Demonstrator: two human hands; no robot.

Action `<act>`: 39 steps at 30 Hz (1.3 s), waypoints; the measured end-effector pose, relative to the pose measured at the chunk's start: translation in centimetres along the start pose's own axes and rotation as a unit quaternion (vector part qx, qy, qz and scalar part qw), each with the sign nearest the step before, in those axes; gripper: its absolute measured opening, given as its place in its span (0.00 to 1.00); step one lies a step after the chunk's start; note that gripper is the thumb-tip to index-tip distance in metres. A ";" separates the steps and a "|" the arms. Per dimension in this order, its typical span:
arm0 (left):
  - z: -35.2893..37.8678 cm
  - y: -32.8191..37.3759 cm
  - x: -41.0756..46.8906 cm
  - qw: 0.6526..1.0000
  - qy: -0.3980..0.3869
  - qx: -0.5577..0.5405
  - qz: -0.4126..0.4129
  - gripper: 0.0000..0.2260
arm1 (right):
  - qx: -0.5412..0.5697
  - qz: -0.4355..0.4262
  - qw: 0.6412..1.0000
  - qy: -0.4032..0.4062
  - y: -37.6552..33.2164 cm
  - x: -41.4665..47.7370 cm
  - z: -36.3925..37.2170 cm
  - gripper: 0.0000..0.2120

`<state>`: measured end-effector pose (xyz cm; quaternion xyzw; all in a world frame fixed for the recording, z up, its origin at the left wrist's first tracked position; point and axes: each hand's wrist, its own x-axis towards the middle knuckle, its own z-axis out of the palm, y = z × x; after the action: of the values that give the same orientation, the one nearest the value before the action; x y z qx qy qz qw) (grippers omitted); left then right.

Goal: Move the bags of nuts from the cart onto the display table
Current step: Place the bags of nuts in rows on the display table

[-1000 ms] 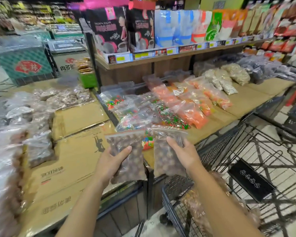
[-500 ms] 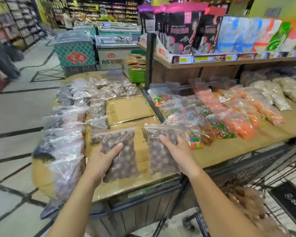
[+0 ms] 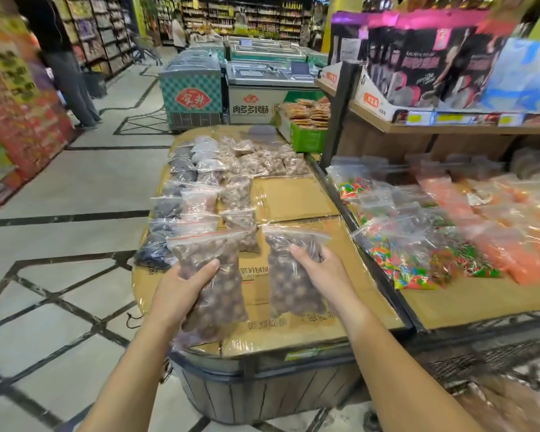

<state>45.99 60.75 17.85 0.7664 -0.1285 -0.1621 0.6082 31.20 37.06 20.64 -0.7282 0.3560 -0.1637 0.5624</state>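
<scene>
Clear crinkled plastic: your left hand (image 3: 181, 294) grips a bag (image 3: 214, 275) of round brown nuts above the table (image 3: 293, 335) edge; your right hand (image 3: 321, 275) pinches a second bag (image 3: 289, 294) over the flattened cardboard (image 3: 290, 198).

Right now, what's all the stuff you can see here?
Bags of nuts: two, clear with brown nuts, held above the table.
Display table: one, cardboard-topped, centre.
Other nut bags: many, brown and dark, far left of table.
Candy bags: many, multicoloured and orange, right counter.
Freezer: one, teal, behind table.
Cart: one, dark wire, lower right.
Left hand: grips left bag.
Right hand: grips right bag.
</scene>
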 end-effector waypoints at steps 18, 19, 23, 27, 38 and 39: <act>-0.4 -0.1 7.8 0.994 0.095 0.013 -0.056 0.18 | 0.004 0.011 0.994 -0.106 -0.1 12.2 5.8 0.14; -0.2 -0.1 8.4 0.993 0.101 0.017 -0.062 0.18 | 0.004 0.015 0.994 -0.108 -0.1 12.9 6.1 0.15; 0.3 -0.4 9.9 0.989 0.113 0.044 -0.081 0.21 | 0.009 0.026 0.994 -0.110 0.7 15.6 7.1 0.21; 0.9 -0.8 10.9 0.986 0.132 0.051 -0.092 0.24 | 0.019 0.039 0.991 -0.128 2.0 17.6 8.4 0.27; 0.4 -2.2 13.0 0.981 0.124 0.041 -0.145 0.32 | 0.010 0.111 0.983 -0.143 4.9 21.0 12.7 0.43; 0.4 -2.3 13.1 0.981 0.123 0.039 -0.147 0.29 | 0.010 0.119 0.982 -0.144 5.2 21.2 13.2 0.46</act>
<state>57.83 55.69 14.34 0.8143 0.0549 -0.1487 0.5583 52.63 30.82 8.23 -0.6911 0.3537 0.0081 0.6303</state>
